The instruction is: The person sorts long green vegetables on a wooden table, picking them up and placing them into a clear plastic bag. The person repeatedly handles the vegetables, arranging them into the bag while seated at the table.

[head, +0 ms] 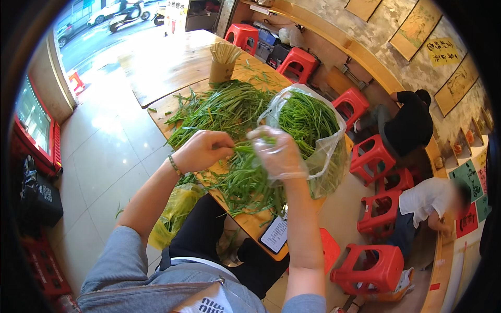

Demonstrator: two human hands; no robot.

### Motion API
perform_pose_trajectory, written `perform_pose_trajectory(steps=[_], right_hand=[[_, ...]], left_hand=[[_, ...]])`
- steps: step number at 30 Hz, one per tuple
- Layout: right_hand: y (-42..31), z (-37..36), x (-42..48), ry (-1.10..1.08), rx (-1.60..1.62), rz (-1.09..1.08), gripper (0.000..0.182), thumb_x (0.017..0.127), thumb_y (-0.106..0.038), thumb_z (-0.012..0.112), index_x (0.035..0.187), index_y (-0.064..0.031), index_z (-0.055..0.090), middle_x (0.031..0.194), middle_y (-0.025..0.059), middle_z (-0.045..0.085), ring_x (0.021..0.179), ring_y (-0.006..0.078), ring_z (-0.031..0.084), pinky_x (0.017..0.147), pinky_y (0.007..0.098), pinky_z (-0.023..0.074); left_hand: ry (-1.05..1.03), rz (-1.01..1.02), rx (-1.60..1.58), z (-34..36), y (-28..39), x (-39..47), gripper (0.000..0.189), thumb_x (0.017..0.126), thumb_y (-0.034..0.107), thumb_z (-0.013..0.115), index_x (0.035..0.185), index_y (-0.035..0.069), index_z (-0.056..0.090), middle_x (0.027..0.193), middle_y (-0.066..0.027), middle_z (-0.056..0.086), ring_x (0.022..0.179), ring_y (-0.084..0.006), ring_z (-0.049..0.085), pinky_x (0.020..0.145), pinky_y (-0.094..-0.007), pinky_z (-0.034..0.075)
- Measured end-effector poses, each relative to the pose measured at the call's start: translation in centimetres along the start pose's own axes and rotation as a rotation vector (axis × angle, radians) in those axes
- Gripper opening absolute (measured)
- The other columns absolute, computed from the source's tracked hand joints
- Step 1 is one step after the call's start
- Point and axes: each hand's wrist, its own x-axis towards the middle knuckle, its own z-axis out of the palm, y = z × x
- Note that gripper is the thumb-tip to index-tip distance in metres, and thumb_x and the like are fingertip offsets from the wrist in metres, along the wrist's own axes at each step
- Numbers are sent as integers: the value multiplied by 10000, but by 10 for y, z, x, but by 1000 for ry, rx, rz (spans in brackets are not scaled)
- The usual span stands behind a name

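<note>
Long green leafy stalks point(223, 109) lie heaped across the wooden table point(164, 84). My left hand point(203, 150), bare and with a beaded bracelet at the wrist, pinches a thin stalk at the front of the heap. To its right my right hand point(278, 152), in a clear plastic glove, is closed around green stalks; it is slightly blurred. A looser pile of greens point(246, 182) lies below both hands, near the table's edge. Beside my right hand stands a clear plastic bag point(327, 154), its mouth spread wide, full of green stalks point(307, 119).
A cup of wooden chopsticks point(222, 70) stands behind the heap. A phone point(275, 233) lies at the near corner. A yellow bag point(176, 211) with greens hangs below the left edge. Red stools point(372, 158) and two people are to the right.
</note>
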Motion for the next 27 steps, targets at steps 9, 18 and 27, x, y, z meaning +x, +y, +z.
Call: perform_pose_trajectory(steps=[9,18,27], right_hand=[[1,26,0,-146,-524,-62,289,787,-268,578,933,-27,644,904,192,659,828,367,626,755,438,505],[74,1,15,317,250,203,188,810,-119,605,966,-54,688,761,59,677,635,128,595,573,278,481],[23,23,1,126,167,92,139,808,-124,652,923,-49,674,783,42,662,670,124,577,640,284,471]], left_hand=[[-49,24,132,4,5,15,162,818,161,624,884,15,649,773,-122,669,717,-265,649,669,-350,500],[128,-123,-118,17,-9,7,160,893,132,569,883,-17,625,721,-56,636,661,-106,590,580,-271,473],[40,-151,-500,30,-18,15,132,954,128,528,975,5,573,744,6,572,650,-55,500,593,-211,435]])
